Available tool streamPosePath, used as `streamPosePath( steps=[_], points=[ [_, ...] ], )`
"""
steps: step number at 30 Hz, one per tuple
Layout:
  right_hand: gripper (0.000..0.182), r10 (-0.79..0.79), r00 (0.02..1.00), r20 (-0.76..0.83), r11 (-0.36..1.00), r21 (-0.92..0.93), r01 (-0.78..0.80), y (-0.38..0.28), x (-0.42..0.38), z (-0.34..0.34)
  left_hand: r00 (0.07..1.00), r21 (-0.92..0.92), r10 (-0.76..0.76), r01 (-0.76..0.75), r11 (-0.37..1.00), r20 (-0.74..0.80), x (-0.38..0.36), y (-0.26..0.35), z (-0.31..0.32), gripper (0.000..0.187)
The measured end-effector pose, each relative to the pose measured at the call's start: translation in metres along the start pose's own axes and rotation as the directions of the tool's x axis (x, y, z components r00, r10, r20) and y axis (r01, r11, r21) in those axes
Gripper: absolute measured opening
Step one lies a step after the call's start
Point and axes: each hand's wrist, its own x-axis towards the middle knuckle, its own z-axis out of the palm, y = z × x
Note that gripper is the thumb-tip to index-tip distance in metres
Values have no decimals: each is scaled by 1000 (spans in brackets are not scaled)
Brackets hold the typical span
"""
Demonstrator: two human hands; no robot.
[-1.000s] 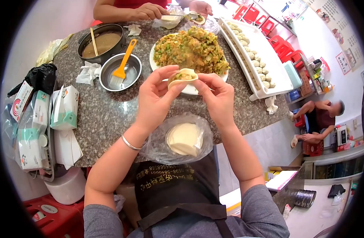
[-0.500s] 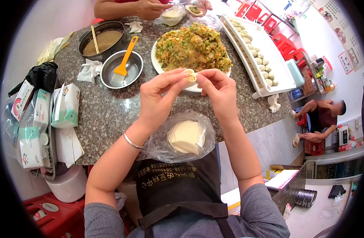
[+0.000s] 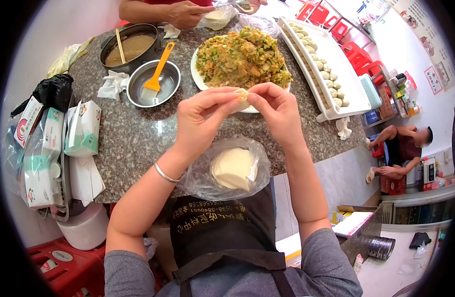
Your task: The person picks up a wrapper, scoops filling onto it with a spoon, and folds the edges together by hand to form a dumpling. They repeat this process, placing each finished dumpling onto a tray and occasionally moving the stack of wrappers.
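Between my fingertips is a small filled dumpling [image 3: 241, 100], its dough edges gathered at the top. My left hand [image 3: 203, 118] pinches it from one side, thumb against fingers. My right hand [image 3: 277, 113] pinches the other side. Just beyond them, a plate [image 3: 199, 79] carries a high mound of chopped vegetable filling [image 3: 242, 57]. Nearer to me, a stack of round dough wrappers [image 3: 233, 168] lies in a clear plastic bag [image 3: 197, 175] at the table's edge.
A white tray [image 3: 353, 96] with rows of shaped dumplings [image 3: 327, 75] stands on the right. To the left are a metal bowl [image 3: 170, 89] with an orange brush [image 3: 163, 62], a round pan [image 3: 148, 54] with chopsticks, and tissue packs [image 3: 83, 128]. Across the table, another person's hand [image 3: 185, 14] works.
My fingers have drawn the wrapper's edges closer together, and its opening looks smaller. The other person's hands opposite have shifted slightly; the wrapper there has moved up toward the frame's edge.
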Motion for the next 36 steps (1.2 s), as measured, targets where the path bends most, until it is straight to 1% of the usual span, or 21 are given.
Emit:
streamPosePath(
  steps=[1,2,3,5,7,9,10,11,12,14,17,19,21,23,25,26,28,29,31,35,36],
  points=[
    [18,1,1000,0,1000,0,-1,2,-1,2,997,-28,-74,74,997,-11,-1,0,0,17],
    [18,-66,997,-50,995,-78,62,3,-2,5,989,-56,-148,147,988,-21,-2,1,0,17],
    [19,-137,986,-94,980,-157,121,3,-3,7,989,-56,-147,146,988,-21,-1,1,-1,17],
    [19,-170,983,-72,970,-188,154,-2,-5,9,977,-45,-205,203,978,-63,0,3,-2,16],
    [18,-198,979,-48,959,-218,183,-2,-5,11,981,-55,-181,178,982,-65,1,2,-1,16],
    [18,-215,972,-91,957,-217,192,4,-3,9,986,-68,-156,151,986,-62,3,0,-1,17],
    [18,-216,972,-90,957,-218,192,3,-1,5,984,-122,-172,165,979,-53,3,-3,-1,17],
    [17,-88,995,-48,985,-153,80,2,2,0,981,-176,-188,177,968,-49,2,-6,-2,17],
    [17,39,999,-1,995,-91,-39,1,4,-5,981,-176,-189,177,968,-53,2,-7,-3,17],
    [17,52,998,46,996,-70,-48,-1,6,-7,991,-157,-134,131,979,-8,1,-8,-3,18],
    [17,0,1000,29,998,-57,2,-2,6,-1,994,-136,-104,100,986,-21,1,-7,-1,17],
    [16,-179,983,-30,945,-283,164,-5,2,4,989,-153,-144,138,979,-26,1,-4,-1,17],
    [14,-214,976,-31,936,-291,196,-3,0,7,983,-169,-183,175,970,-31,1,-2,-1,16],
    [13,-247,969,-29,926,-300,228,-3,-1,8,977,-113,-205,198,974,-57,1,-2,-3,16],
    [13,-295,955,17,887,-368,280,-5,-2,6,975,-123,-216,209,970,-53,2,1,-1,17],
    [13,-295,956,17,886,-369,280,-5,-2,6,973,-134,-226,218,967,-47,2,2,0,17],
    [14,-220,973,-71,936,-295,190,-3,0,6,976,-166,-213,204,965,-40,3,-1,0,18],
    [14,-220,973,-71,936,-296,190,-2,2,2,979,-196,-201,190,962,-36,3,-3,0,18],
    [14,-16,999,49,992,-123,22,0,7,-6,981,-184,-191,185,965,-17,2,-5,-2,18],
    [13,-88,994,61,979,-181,98,-6,5,0,986,-151,-169,166,974,-1,1,-6,-3,18],
    [13,-146,989,33,950,-274,149,-9,3,3,986,-150,-168,167,975,0,1,-6,-3,18]
  ],
)
